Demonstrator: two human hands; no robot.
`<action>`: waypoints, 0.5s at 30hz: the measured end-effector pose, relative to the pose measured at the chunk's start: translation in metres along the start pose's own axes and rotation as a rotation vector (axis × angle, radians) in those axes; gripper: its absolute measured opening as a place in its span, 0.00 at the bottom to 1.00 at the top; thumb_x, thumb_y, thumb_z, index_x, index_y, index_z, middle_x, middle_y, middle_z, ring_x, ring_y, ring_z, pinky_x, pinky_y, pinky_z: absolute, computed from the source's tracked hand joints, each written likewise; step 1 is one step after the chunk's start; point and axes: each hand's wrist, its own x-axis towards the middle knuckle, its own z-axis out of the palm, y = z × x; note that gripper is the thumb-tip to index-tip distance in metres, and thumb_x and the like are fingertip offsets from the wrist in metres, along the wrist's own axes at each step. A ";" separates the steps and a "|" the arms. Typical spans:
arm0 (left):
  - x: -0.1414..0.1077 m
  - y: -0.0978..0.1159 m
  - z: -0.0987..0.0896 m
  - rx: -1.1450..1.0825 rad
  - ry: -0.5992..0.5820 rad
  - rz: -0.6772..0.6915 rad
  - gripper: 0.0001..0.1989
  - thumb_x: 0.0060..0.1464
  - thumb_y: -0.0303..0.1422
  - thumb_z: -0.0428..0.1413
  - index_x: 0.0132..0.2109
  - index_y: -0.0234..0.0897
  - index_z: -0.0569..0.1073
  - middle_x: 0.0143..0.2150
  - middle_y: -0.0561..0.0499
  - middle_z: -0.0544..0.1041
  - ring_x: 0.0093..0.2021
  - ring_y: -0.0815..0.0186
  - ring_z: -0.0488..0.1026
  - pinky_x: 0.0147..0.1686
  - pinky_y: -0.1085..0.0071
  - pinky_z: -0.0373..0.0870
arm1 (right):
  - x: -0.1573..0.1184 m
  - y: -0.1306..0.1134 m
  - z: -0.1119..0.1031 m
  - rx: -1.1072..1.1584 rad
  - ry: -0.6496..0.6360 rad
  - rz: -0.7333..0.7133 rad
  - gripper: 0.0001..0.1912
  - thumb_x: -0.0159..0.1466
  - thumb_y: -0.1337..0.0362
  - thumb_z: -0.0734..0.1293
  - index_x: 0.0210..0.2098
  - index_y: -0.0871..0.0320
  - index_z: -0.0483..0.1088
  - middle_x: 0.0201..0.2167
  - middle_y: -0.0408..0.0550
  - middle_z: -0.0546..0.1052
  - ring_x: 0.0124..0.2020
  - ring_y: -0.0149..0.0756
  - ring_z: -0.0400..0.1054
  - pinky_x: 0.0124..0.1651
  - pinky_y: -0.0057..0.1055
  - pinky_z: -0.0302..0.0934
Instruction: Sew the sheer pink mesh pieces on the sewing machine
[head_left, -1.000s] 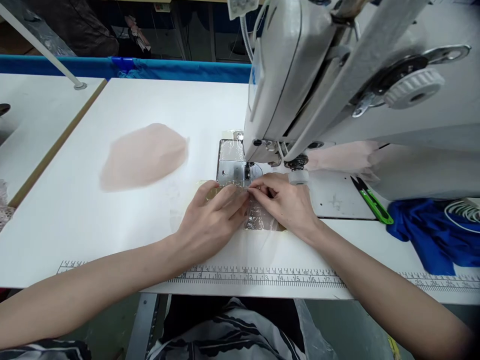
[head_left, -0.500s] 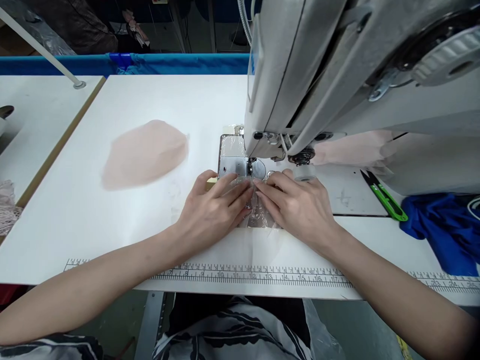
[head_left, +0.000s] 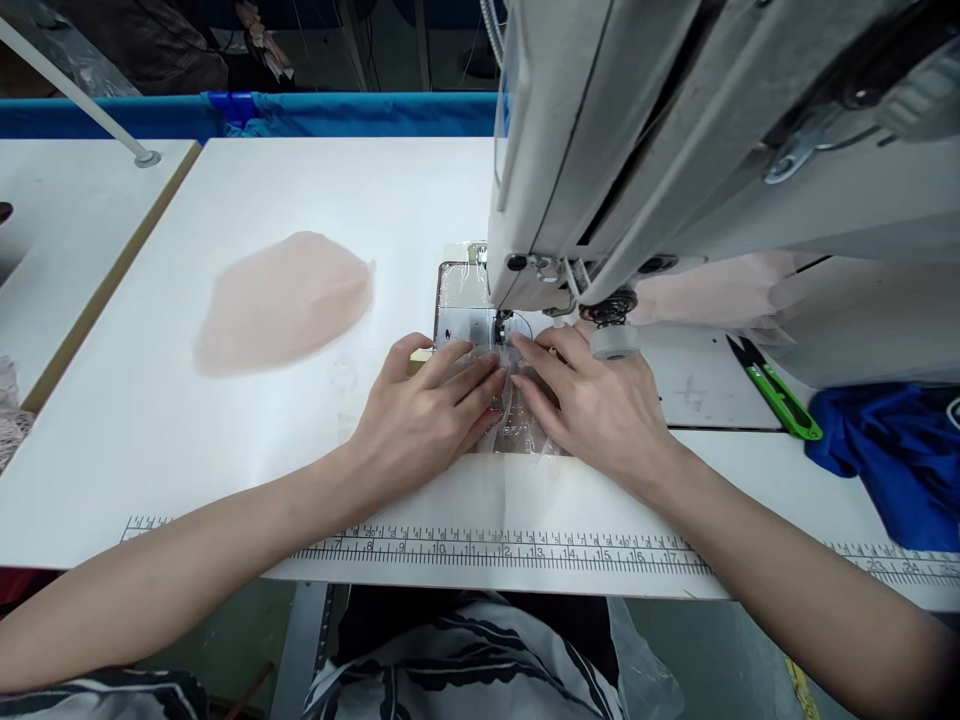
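The sewing machine head (head_left: 555, 190) stands over its metal needle plate (head_left: 466, 325). Sheer, thin fabric (head_left: 510, 415) lies in front of the needle, between my two hands. My left hand (head_left: 424, 405) rests on it from the left, fingers spread and pointing toward the presser foot. From the right, my right hand (head_left: 592, 395) lies on the fabric with its fingers apart, fingertips close to the presser foot. A sheer pink piece (head_left: 289, 300) lies flat on the white table to the left.
Green thread snips (head_left: 776, 390) and blue cloth (head_left: 892, 450) lie at the right. More pink fabric (head_left: 712, 290) is under the machine arm. A printed ruler (head_left: 472, 548) runs along the front edge; lace (head_left: 11, 425) is at far left.
The view has shifted slightly. My right hand's fingers have spread a little, and its index fingertip is a bit nearer the presser foot. My left hand has hardly moved.
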 end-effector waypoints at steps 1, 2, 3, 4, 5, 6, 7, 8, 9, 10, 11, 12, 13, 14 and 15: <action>0.000 0.000 0.000 -0.001 0.002 0.000 0.12 0.66 0.34 0.52 0.53 0.39 0.74 0.53 0.53 0.79 0.54 0.61 0.73 0.52 0.57 0.58 | 0.000 0.000 0.000 0.006 -0.005 -0.006 0.20 0.71 0.61 0.58 0.55 0.63 0.72 0.39 0.55 0.79 0.43 0.44 0.68 0.40 0.37 0.52; 0.000 0.000 0.000 -0.001 0.004 0.001 0.12 0.66 0.34 0.52 0.53 0.38 0.74 0.53 0.52 0.79 0.54 0.60 0.73 0.52 0.57 0.58 | 0.000 0.000 0.000 0.011 -0.008 -0.011 0.20 0.71 0.62 0.57 0.56 0.62 0.72 0.38 0.54 0.79 0.43 0.44 0.68 0.40 0.37 0.52; 0.000 0.000 0.000 -0.002 0.004 0.002 0.12 0.66 0.34 0.52 0.53 0.38 0.74 0.53 0.52 0.79 0.54 0.60 0.73 0.52 0.57 0.58 | 0.000 0.000 0.000 0.015 -0.009 -0.012 0.20 0.72 0.62 0.57 0.57 0.62 0.71 0.38 0.54 0.79 0.43 0.44 0.68 0.41 0.37 0.53; 0.001 0.000 0.000 -0.002 0.002 0.003 0.12 0.67 0.34 0.52 0.53 0.38 0.74 0.53 0.52 0.79 0.54 0.60 0.73 0.52 0.57 0.58 | 0.000 0.000 0.000 0.019 -0.011 -0.012 0.20 0.72 0.62 0.57 0.57 0.61 0.71 0.38 0.54 0.79 0.43 0.44 0.68 0.42 0.37 0.53; 0.001 0.000 0.000 -0.002 -0.003 0.002 0.12 0.67 0.34 0.51 0.53 0.38 0.74 0.53 0.52 0.79 0.54 0.60 0.73 0.52 0.57 0.58 | 0.000 0.000 0.001 0.023 -0.014 -0.008 0.20 0.72 0.62 0.57 0.58 0.60 0.71 0.39 0.54 0.79 0.43 0.44 0.68 0.42 0.38 0.53; 0.001 0.000 0.000 -0.003 -0.008 0.000 0.12 0.67 0.34 0.51 0.54 0.38 0.74 0.53 0.52 0.79 0.54 0.60 0.73 0.52 0.57 0.58 | 0.000 0.000 0.001 0.026 -0.017 -0.003 0.20 0.72 0.61 0.57 0.58 0.60 0.71 0.39 0.54 0.79 0.43 0.44 0.68 0.42 0.38 0.53; 0.001 0.000 0.000 -0.005 -0.012 -0.003 0.13 0.67 0.34 0.51 0.54 0.38 0.74 0.54 0.52 0.79 0.54 0.60 0.73 0.53 0.57 0.58 | 0.000 0.000 0.001 0.028 -0.021 0.002 0.20 0.71 0.61 0.57 0.57 0.60 0.71 0.39 0.54 0.79 0.43 0.44 0.67 0.42 0.38 0.53; 0.001 0.000 0.000 -0.007 -0.013 -0.005 0.13 0.67 0.34 0.52 0.54 0.38 0.74 0.54 0.52 0.79 0.55 0.60 0.73 0.53 0.57 0.58 | 0.001 0.000 0.001 0.031 -0.023 0.005 0.20 0.71 0.61 0.57 0.57 0.60 0.71 0.39 0.55 0.79 0.43 0.44 0.67 0.42 0.38 0.53; 0.001 0.000 0.000 -0.009 -0.013 -0.006 0.13 0.66 0.34 0.52 0.54 0.38 0.74 0.54 0.52 0.79 0.55 0.60 0.73 0.53 0.57 0.58 | 0.001 0.000 0.001 0.035 -0.026 0.008 0.20 0.71 0.61 0.57 0.57 0.60 0.71 0.40 0.55 0.78 0.43 0.44 0.67 0.43 0.38 0.54; 0.001 0.000 0.000 -0.010 -0.011 -0.007 0.12 0.66 0.34 0.52 0.54 0.38 0.74 0.54 0.52 0.79 0.55 0.60 0.73 0.53 0.56 0.58 | 0.001 0.000 0.002 0.041 -0.027 0.011 0.20 0.71 0.61 0.57 0.58 0.60 0.71 0.40 0.55 0.78 0.44 0.44 0.67 0.43 0.38 0.54; 0.001 0.000 0.000 -0.011 -0.009 -0.007 0.12 0.66 0.34 0.53 0.54 0.38 0.75 0.54 0.52 0.79 0.55 0.60 0.73 0.53 0.56 0.58 | 0.001 0.000 0.002 0.048 -0.026 0.016 0.20 0.71 0.61 0.57 0.58 0.59 0.71 0.39 0.55 0.78 0.44 0.45 0.67 0.43 0.38 0.54; 0.001 0.000 0.000 -0.010 -0.006 -0.006 0.12 0.66 0.34 0.53 0.53 0.38 0.75 0.54 0.52 0.79 0.55 0.60 0.73 0.52 0.56 0.58 | 0.002 0.000 0.003 0.057 -0.026 0.019 0.20 0.71 0.60 0.57 0.58 0.59 0.70 0.39 0.54 0.78 0.44 0.45 0.67 0.43 0.39 0.54; 0.001 0.000 0.000 -0.008 -0.003 -0.006 0.12 0.66 0.34 0.53 0.53 0.39 0.75 0.53 0.52 0.79 0.55 0.60 0.73 0.52 0.56 0.58 | 0.002 0.000 0.003 0.065 -0.025 0.023 0.21 0.71 0.60 0.57 0.58 0.58 0.70 0.39 0.54 0.78 0.44 0.45 0.67 0.43 0.39 0.54; 0.001 0.000 0.000 -0.007 -0.002 -0.005 0.12 0.66 0.34 0.53 0.53 0.39 0.75 0.53 0.52 0.79 0.55 0.60 0.73 0.52 0.56 0.59 | 0.003 0.000 0.004 0.073 -0.025 0.026 0.20 0.71 0.60 0.57 0.58 0.58 0.70 0.39 0.54 0.78 0.44 0.45 0.67 0.43 0.39 0.54; 0.001 0.000 0.000 -0.008 0.001 -0.005 0.12 0.66 0.34 0.53 0.53 0.39 0.75 0.53 0.53 0.79 0.55 0.60 0.73 0.52 0.56 0.59 | 0.003 0.000 0.004 0.079 -0.024 0.026 0.20 0.71 0.61 0.57 0.58 0.58 0.70 0.39 0.54 0.78 0.44 0.45 0.66 0.42 0.38 0.54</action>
